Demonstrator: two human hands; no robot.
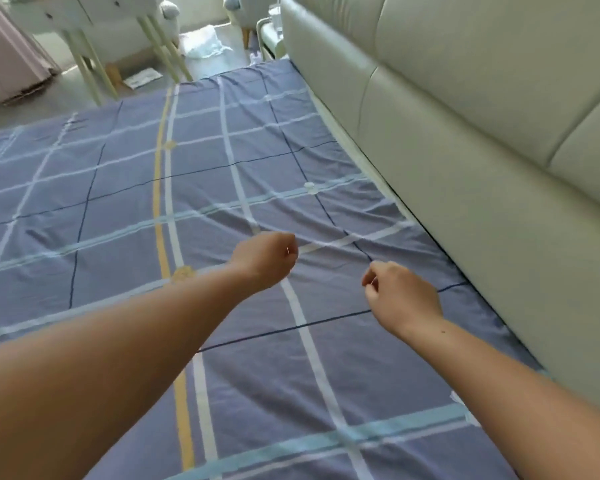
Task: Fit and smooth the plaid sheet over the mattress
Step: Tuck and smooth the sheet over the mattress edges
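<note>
Presently, both forearms reach out over the bed. The left hand is knuckles-up with the fingers curled under, and a ring shows on one finger. The right hand lies a little nearer and to the right, with its fingers likewise curled in towards the palm. Both hands sit low over the cloth. Whether either one pinches the fabric or merely hangs above it cannot be told, as the fingertips are hidden.

The plaid sheet lies spread flat beneath them and covers the bed from the near edge to the far end. It is blue-grey with white, pale blue, dark and yellow lines. Creases gather in the part between and just beyond the hands and run off towards the right edge. The left portion lies smoother.

A pale padded backrest stands along the right side, just beside the sheet's edge. Beyond the far end, on the floor, stand a white table on slim legs and a pink curtain at far left, with a sheet of paper lying near the table legs
</note>
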